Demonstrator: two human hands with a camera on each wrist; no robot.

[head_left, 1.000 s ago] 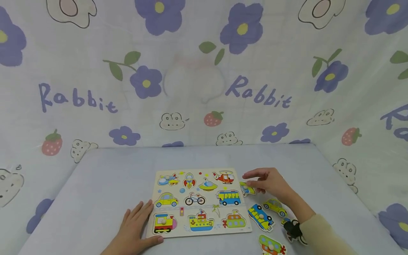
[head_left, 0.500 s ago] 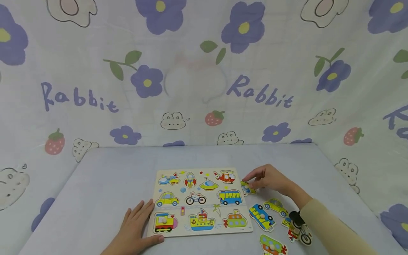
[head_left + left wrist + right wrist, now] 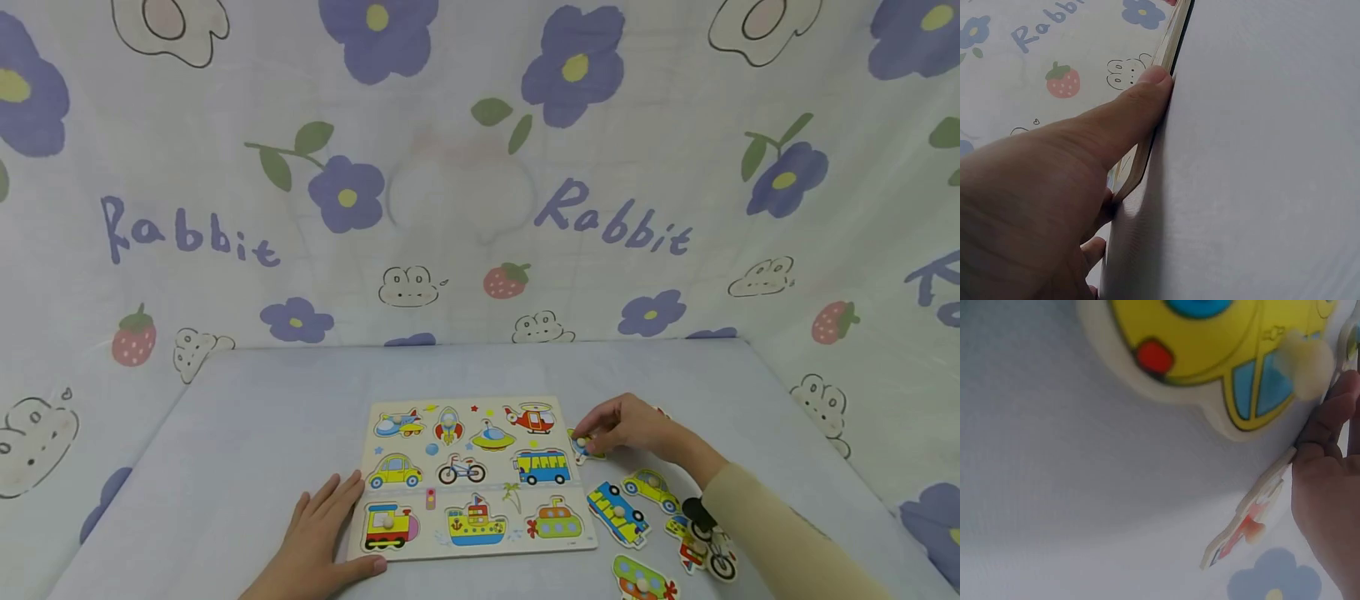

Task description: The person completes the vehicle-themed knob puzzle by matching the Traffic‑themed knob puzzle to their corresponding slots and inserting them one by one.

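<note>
My left hand (image 3: pixel 318 533) rests spread at the near left corner of a wooden vehicle peg puzzle board (image 3: pixel 432 533), thumb along its front edge. In the left wrist view that thumb (image 3: pixel 1129 109) presses the board's edge (image 3: pixel 1137 169). A plane piece and a train piece (image 3: pixel 387 525), each with a knob, sit in the board; the other pictures have no knobs. Beyond the board's right edge, my right hand (image 3: pixel 637 429) pinches a small green, yellow and blue puzzle piece (image 3: pixel 584 446), mostly covered by the fingers. In the right wrist view this hand (image 3: pixel 1329 487) shows only partly.
Right of the board lie a bus piece (image 3: pixel 618 515), a yellow car piece (image 3: pixel 651 490), a submarine piece (image 3: pixel 643 580) and a bicycle piece (image 3: pixel 720 560) overlapping a red and yellow one. Another reddish piece (image 3: pixel 1244 528) lies behind the right hand. A patterned cloth hangs behind.
My right thumb and index finger have come down and closed on the small green and yellow piece. The right forearm has shifted, uncovering more of the bicycle piece. The left hand stays put.
</note>
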